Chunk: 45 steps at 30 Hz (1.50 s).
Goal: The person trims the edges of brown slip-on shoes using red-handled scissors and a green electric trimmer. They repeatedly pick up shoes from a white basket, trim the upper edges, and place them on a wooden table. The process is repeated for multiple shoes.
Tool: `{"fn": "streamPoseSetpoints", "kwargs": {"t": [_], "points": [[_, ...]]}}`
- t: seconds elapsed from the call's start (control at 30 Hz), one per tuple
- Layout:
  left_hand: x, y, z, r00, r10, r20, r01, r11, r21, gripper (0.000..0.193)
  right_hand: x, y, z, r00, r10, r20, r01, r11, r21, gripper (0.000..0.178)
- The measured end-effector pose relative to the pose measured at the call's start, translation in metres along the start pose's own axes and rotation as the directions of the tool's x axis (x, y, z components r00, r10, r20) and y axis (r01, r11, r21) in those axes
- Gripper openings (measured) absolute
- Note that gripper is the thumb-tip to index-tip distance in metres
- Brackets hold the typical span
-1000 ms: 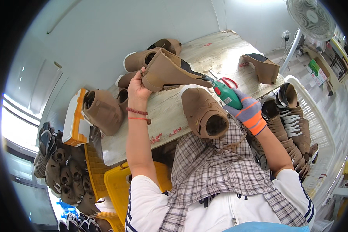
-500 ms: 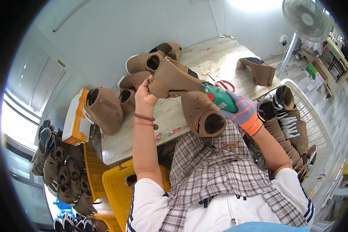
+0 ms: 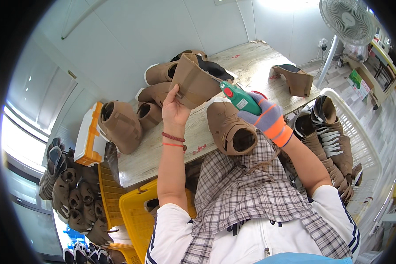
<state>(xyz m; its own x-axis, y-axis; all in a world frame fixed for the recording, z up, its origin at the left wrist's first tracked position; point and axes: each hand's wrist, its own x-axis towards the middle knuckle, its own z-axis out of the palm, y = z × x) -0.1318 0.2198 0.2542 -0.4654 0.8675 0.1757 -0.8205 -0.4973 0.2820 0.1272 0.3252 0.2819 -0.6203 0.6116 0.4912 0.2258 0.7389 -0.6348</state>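
Above the table, my bare left hand is closed on a brown shoe upper, tilted with its dark lining partly showing. My right hand, in a grey and orange glove, is wrapped round a green handheld power tool with a red button. The tool's tip is at the upper's right edge; whether it touches I cannot tell. Below the tool, at the table's near edge by my lap, rests another brown shoe with its opening toward me. Behind the glove, red-handled scissors are mostly hidden.
Several brown uppers stand on the left of the worn table, and one upper at its right end. A white basket of stacked uppers is to the right. Yellow crates stand at the left; a fan is far right.
My left hand has turned the held upper, showing its side and more dark lining. The green tool has shifted slightly left and up with my right hand. The scissors are now mostly covered.
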Motion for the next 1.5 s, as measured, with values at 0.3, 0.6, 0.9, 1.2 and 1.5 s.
{"fn": "streamPoseSetpoints", "kwargs": {"t": [0.3, 0.6, 0.9, 1.2, 1.5], "points": [[-0.012, -0.017, 0.004, 0.983, 0.086, 0.163, -0.132, 0.946, 0.297, 0.043, 0.016, 0.013, 0.017, 1.000, 0.030, -0.004, -0.029, 0.990, 0.139, 0.060], [-0.014, -0.037, -0.016, 0.952, 0.190, 0.239, -0.304, 0.641, 0.704, 0.035, 0.022, 0.012, 0.022, 0.989, 0.146, -0.006, -0.137, 0.944, 0.302, 0.061], [-0.021, -0.048, -0.040, 0.939, 0.157, 0.305, -0.327, 0.141, 0.935, 0.022, 0.035, -0.002, 0.007, 0.900, 0.401, 0.170, -0.434, 0.795, 0.424, 0.061], [-0.029, -0.053, -0.054, 0.918, 0.086, 0.388, -0.386, -0.039, 0.922, 0.025, 0.047, 0.001, 0.004, 0.898, 0.396, 0.193, -0.432, 0.705, 0.563, 0.055], [0.012, -0.008, -0.066, 0.904, 0.141, 0.403, -0.346, -0.310, 0.885, 0.029, 0.061, 0.086, -0.007, 0.877, 0.481, 0.008, -0.481, 0.876, -0.033, 0.076]]}}
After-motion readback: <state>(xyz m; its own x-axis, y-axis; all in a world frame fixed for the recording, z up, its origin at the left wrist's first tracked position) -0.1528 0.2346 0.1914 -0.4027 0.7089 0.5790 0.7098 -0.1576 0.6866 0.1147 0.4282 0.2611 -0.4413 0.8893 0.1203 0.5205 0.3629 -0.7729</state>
